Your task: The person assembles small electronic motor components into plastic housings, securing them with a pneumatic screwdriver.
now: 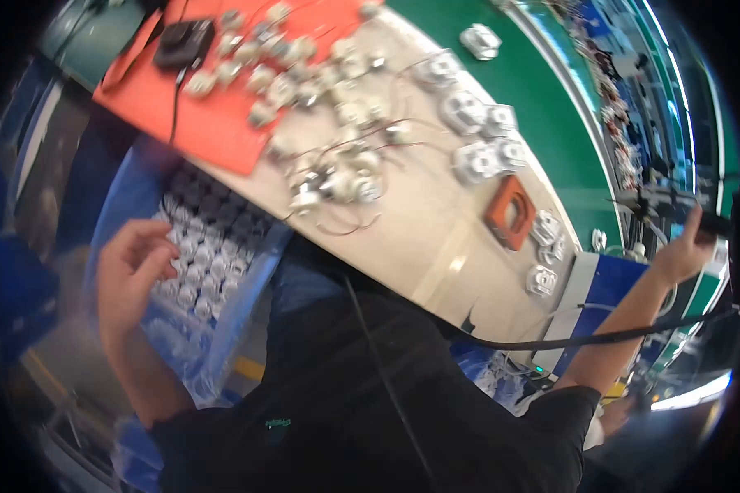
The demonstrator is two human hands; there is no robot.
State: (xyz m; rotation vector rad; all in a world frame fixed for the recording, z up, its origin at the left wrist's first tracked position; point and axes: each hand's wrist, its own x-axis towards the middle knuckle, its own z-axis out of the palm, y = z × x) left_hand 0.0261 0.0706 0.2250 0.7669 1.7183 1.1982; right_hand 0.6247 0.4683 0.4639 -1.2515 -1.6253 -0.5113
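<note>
My left hand (pixel 136 263) hangs over a blue plastic-lined crate (pixel 117 205) at the left. Its fingers are loosely bent, the thumb stands apart, and nothing shows between them. Rows of white round parts (pixel 210 271) fill the crate below it. My right arm reaches far out to the right. The right hand (pixel 684 253) is closed around a dark object (pixel 715 226), thumb up; blur and the picture's rim hide what kind it is. On the bench (pixel 411 238) lie small wired motors (pixel 337 177), white plastic housings (pixel 477 160) and an orange block with a round hole (pixel 510 212).
A red-orange mat (pixel 214 123) under more motors covers the bench's far left, with a black box (pixel 184 44) and its cable. Beyond the bench runs a green conveyor belt (pixel 543 115) bearing a white housing. A black cable (pixel 584 338) crosses below my right arm.
</note>
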